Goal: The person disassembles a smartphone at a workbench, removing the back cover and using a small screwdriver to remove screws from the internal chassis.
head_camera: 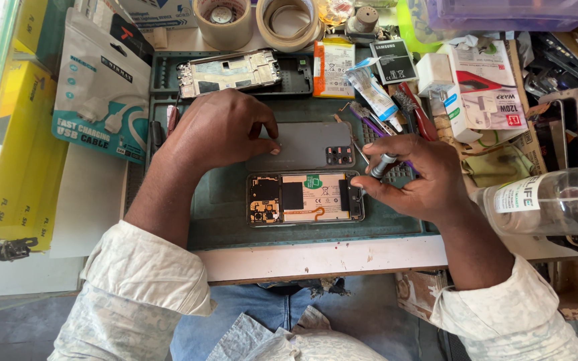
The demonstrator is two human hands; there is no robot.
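Surface (316, 257) carrying green mat (229, 214) | left hand (219, 130) pressing fingertips on grey back cover (306, 144) | right hand (419, 180) gripping screwdriver (381, 164) beside opened phone (306, 198).

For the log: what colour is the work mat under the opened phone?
Dark green work mat, clearest in the head view.

The person wears a pale shirt with a faint grey pattern; both sleeves (145, 277) are rolled up and bunched near the elbows, so the lower arms are bare; the cloth looks thin and a bit wrinkled; the left hand (219, 130) and right hand (419, 177) have no gloves, rings or watch; blue jeans (282, 314) cover the legs.
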